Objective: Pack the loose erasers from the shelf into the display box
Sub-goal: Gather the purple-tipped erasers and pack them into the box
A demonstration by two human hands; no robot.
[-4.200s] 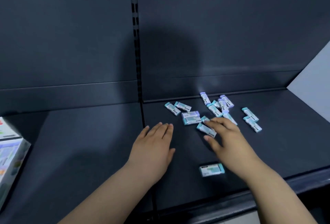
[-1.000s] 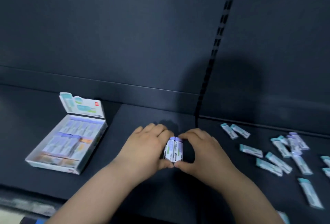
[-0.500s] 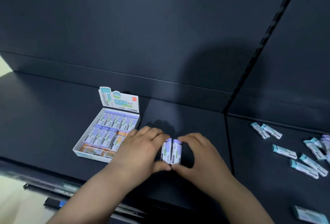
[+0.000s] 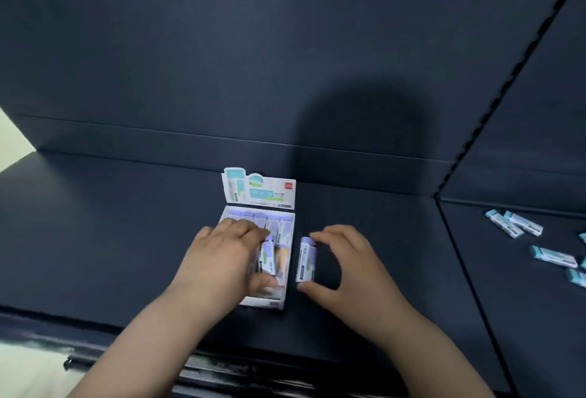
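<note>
The white display box [image 4: 287,232] stands on the dark shelf with its printed lid flap upright at the back and rows of erasers inside. My left hand [image 4: 222,258] is over the box and grips a purple-capped eraser [image 4: 268,256] between thumb and fingers, low inside the box. Just right of the box, my right hand [image 4: 345,266] pinches another purple-capped eraser [image 4: 306,259] end to end, above the shelf surface. Several loose teal-capped erasers [image 4: 553,256] lie on the shelf section at the far right.
The dark shelf [image 4: 111,239] has a back wall and a slotted upright [image 4: 494,105] dividing it from the right section. The shelf's front edge [image 4: 222,362] runs below my forearms. A pale floor shows at the lower left.
The two erasers held together between both hands have separated. My left hand carried one into the box; my right hand keeps the other beside it. The view shifted left, bringing the box to the centre.
</note>
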